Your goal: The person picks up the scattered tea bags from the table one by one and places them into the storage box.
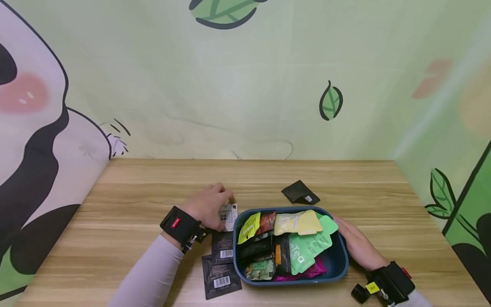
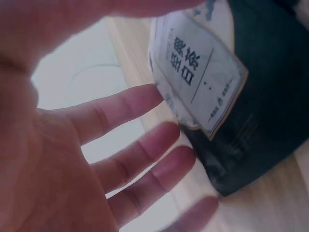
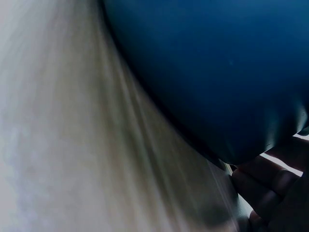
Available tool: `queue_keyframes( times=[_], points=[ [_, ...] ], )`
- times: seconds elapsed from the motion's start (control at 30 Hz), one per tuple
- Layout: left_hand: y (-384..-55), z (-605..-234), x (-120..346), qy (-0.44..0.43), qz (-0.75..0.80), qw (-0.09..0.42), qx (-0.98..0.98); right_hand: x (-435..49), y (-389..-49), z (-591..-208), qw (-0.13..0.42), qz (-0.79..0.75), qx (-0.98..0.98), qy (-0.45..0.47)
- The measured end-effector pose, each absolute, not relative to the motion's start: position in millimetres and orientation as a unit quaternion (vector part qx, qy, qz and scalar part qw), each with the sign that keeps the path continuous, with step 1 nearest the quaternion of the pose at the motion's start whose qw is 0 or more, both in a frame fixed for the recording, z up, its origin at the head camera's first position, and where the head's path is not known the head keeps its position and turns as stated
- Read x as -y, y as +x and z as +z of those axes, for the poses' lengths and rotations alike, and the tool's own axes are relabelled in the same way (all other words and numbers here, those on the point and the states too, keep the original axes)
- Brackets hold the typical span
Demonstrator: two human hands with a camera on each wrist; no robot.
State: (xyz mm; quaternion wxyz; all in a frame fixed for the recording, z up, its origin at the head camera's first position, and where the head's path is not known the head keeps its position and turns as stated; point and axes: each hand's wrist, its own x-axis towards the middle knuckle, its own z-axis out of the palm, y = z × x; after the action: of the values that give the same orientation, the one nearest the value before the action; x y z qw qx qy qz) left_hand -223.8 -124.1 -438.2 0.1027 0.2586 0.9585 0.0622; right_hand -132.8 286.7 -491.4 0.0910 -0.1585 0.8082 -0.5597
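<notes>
My left hand [image 1: 209, 209] is bent over a white-labelled tea sachet [image 1: 229, 216] beside the bin's left side, thumb and fingers about its edges. The left wrist view shows this tea sachet [image 2: 260, 121] as dark green with a printed white label, fingertips [image 2: 186, 159] right at its edge. My right hand [image 1: 354, 243] lies along the right outer wall of a blue plastic bin [image 1: 339, 264]; in the right wrist view its fingers [image 3: 260, 186] touch the bin's lower wall. Colourful sachets fill the bin, among them a mint-green pouch [image 1: 307, 247] and a yellow pouch [image 1: 297, 222].
Two black sachets lie barcode up left of the bin, one upper sachet [image 1: 222, 245] overlapping a lower sachet [image 1: 218, 279]. Another black sachet [image 1: 300, 192] lies behind the bin. The wooden table [image 1: 134, 238] ends at a printed backdrop [image 1: 249, 106].
</notes>
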Motion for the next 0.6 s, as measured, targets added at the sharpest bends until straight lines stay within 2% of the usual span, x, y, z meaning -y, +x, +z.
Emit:
queue_keyframes(
  times=[0.37,0.6],
  points=[
    [-231,-444,122,0.248,0.113,0.136,-0.952,-288,-132,-491,0.088,-0.552,-0.815,-0.152],
    [-235,-446,127,0.282,0.148,0.130,-0.939,-286,-132,-490,0.088,-0.549,-0.817,-0.151]
  ],
)
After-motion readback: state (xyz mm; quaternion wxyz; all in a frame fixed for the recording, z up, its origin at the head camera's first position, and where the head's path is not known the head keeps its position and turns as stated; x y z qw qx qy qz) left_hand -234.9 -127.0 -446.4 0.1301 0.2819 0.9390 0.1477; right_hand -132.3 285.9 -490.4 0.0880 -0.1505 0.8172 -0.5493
